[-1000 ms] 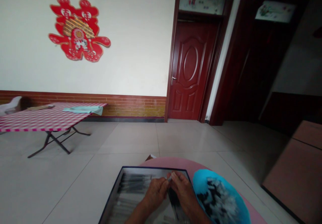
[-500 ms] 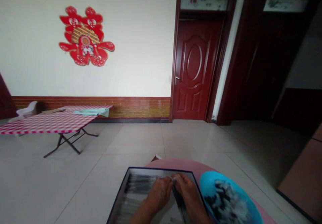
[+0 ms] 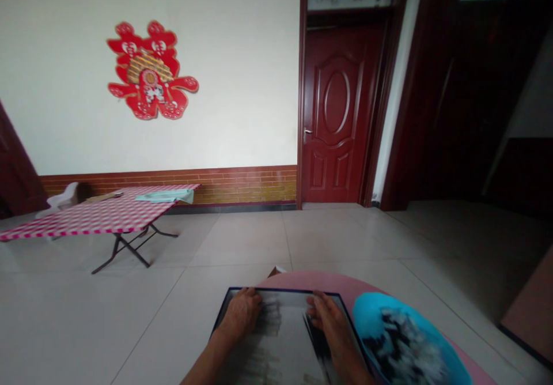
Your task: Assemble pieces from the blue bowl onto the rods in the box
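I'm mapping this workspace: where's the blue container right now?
In the head view, the blue container is at the lower right, on the pink table, just right of the shallow tray and the right hand.

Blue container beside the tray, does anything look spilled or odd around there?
Nothing clearly stands out. The black and white pieces lie inside the blue container, with no spill visible on the pink table. Blur hides any small damage.
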The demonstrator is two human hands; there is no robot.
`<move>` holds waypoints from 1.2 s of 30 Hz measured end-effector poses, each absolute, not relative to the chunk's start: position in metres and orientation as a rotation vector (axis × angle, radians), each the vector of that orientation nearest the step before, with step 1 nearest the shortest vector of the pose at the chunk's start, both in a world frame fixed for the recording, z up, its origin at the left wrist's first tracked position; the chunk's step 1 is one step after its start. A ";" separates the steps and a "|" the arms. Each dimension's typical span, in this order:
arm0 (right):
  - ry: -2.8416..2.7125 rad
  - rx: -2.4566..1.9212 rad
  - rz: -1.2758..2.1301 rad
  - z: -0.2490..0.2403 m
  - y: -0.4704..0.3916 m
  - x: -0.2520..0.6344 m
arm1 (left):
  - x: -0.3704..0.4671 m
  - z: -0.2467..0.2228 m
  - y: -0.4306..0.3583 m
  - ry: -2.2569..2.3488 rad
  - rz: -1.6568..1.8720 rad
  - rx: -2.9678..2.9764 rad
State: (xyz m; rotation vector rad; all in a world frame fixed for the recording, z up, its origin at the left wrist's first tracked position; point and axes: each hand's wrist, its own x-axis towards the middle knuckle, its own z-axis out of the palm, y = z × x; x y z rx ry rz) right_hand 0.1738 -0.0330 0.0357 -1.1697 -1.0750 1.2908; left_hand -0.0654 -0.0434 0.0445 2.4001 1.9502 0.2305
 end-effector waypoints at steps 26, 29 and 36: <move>-2.493 -1.370 0.650 0.033 -0.071 0.188 | -0.075 0.039 -0.062 1.756 0.326 2.436; -2.469 -1.362 0.679 0.036 -0.072 0.187 | -0.075 0.034 -0.062 1.782 0.223 2.427; -2.510 -1.371 0.648 0.040 -0.074 0.184 | -0.073 0.031 -0.058 1.838 0.152 2.425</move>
